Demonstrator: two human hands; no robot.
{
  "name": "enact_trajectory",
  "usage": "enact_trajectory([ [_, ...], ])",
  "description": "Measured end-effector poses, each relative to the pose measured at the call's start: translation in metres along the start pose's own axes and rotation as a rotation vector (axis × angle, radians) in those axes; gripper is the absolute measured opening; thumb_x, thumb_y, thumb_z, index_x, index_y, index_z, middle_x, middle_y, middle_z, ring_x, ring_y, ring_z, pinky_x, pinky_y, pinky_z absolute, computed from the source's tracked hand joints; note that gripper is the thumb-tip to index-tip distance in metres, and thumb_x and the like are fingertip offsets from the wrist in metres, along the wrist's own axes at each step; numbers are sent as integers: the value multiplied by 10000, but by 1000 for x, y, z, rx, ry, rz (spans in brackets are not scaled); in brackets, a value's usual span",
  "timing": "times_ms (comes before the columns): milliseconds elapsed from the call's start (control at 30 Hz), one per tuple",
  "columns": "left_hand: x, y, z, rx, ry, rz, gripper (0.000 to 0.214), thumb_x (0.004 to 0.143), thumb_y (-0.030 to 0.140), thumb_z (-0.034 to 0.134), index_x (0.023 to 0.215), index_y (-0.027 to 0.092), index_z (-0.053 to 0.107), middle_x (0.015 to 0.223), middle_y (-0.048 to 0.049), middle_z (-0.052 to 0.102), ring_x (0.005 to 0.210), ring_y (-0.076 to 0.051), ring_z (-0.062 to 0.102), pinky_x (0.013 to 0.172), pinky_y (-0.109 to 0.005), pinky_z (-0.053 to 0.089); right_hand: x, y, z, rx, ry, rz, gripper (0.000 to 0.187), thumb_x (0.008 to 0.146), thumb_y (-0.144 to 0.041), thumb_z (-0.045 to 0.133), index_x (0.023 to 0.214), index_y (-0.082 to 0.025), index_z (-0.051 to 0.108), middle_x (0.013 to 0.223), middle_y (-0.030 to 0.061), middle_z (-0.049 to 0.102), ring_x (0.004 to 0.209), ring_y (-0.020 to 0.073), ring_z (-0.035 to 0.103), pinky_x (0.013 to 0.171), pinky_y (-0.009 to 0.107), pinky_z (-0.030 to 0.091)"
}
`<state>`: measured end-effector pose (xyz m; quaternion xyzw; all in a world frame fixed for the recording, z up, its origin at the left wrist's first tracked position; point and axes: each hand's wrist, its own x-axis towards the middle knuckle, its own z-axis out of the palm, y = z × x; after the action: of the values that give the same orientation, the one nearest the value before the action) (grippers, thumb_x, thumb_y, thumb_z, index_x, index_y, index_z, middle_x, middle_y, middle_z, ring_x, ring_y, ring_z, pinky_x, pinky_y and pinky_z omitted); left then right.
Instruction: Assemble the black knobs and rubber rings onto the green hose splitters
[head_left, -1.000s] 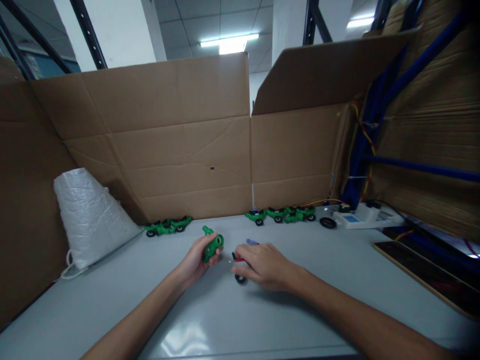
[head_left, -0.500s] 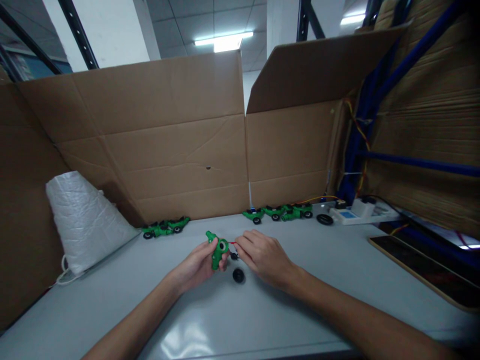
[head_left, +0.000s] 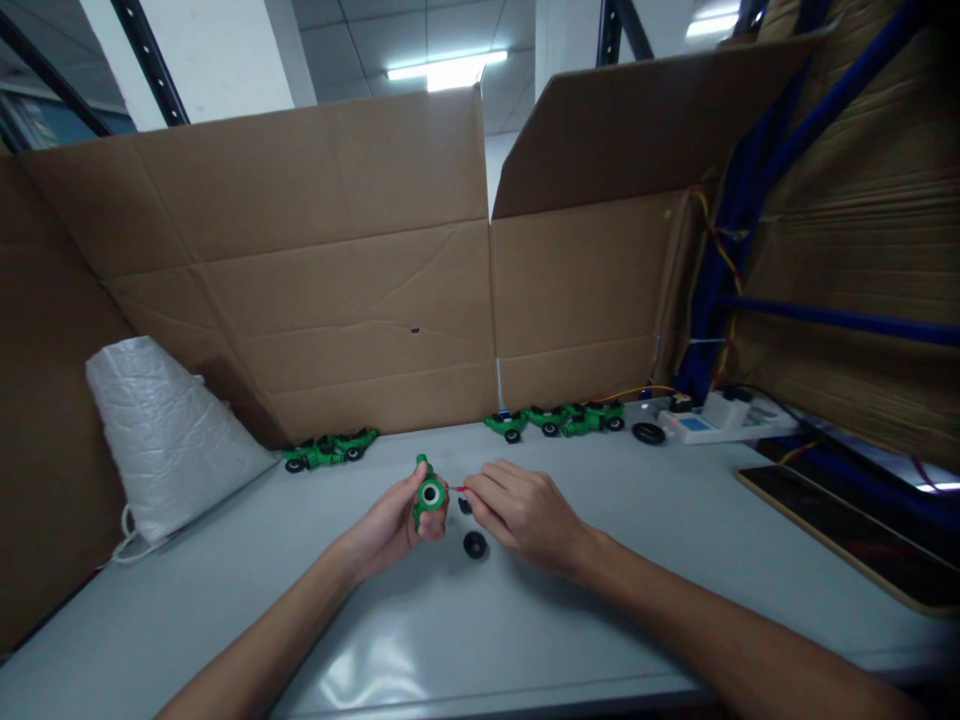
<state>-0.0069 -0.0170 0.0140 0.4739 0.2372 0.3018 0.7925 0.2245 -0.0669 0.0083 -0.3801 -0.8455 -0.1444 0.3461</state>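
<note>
My left hand [head_left: 394,520] is closed around a green toy piece [head_left: 421,505], held upright, with a pale ring around a dark centre on its near face. A thin screwdriver [head_left: 460,489], red with a narrow metal shaft, is pinched in my right hand [head_left: 529,515]. Its tip points left and is close to the green piece's right side; whether they touch I cannot tell. Below the gap between my hands lies a round black wheel [head_left: 475,545] on the table. A small black part [head_left: 465,505] shows just behind the screwdriver, partly hidden by my fingers.
Several green toy vehicles with black wheels stand along the back, in a left group [head_left: 330,450] and a right group [head_left: 574,420]. A black ring [head_left: 649,434] lies beside a white power strip [head_left: 720,420]. A silvery bag [head_left: 169,440] leans at left; a dark panel [head_left: 847,535] is at right.
The green toy piece has turned so its ring faces me more squarely, and it has shifted slightly left. More of the screwdriver's metal shaft now shows between my hands.
</note>
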Motion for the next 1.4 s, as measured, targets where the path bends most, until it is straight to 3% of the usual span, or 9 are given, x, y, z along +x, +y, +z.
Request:
enact_trajectory([
  [233,2,-7,-2,109,80,62,544,949,671,693,859,142,603,679,17,521,556,-82,446,566,-214,376,-1,-3,3,-78,47,-72,257,1113,-252,486,944,-190,669,837,45,676,795,204,608,685,329,397],
  [467,5,-11,-1,143,167,234,411,939,542,783,1001,169,623,846,-22,632,778,-142,596,726,-254,467,0,-6,7,-158,-74,95,189,1096,-198,542,949,-203,659,876,37,704,843,202,654,656,306,409],
  [667,10,-14,1,272,137,279,419,925,530,800,1060,169,635,1006,-65,661,960,-200,613,885,-322,484,0,-15,0,-227,-167,185,145,1090,-160,546,1029,-206,669,945,57,729,895,231,691,632,306,467],
  [867,13,-20,-1,557,208,374,387,966,551,735,1022,192,601,900,0,592,855,-169,550,832,-292,434,3,-34,2,-368,-218,220,174,1019,-32,545,1050,-162,656,947,94,716,869,265,711,594,339,516],
  [1000,15,-22,-1,512,202,330,398,977,565,712,1024,202,556,860,11,593,768,-144,516,729,-268,397,3,-32,5,-379,-181,165,164,1005,-28,562,1048,-154,658,940,88,718,847,260,706,574,343,491],
  [1267,8,-7,6,336,187,195,500,870,609,817,916,187,554,799,10,561,711,-119,494,646,-238,348,1,13,-2,-184,-112,-53,180,1113,-181,531,991,-188,663,865,34,712,770,186,629,563,304,318],
  [1400,6,-7,8,313,139,90,492,871,595,825,915,181,564,797,1,586,692,-114,511,621,-237,351,2,12,-2,-173,-109,-118,182,1109,-201,557,958,-190,658,856,31,706,778,186,620,562,321,283],
])
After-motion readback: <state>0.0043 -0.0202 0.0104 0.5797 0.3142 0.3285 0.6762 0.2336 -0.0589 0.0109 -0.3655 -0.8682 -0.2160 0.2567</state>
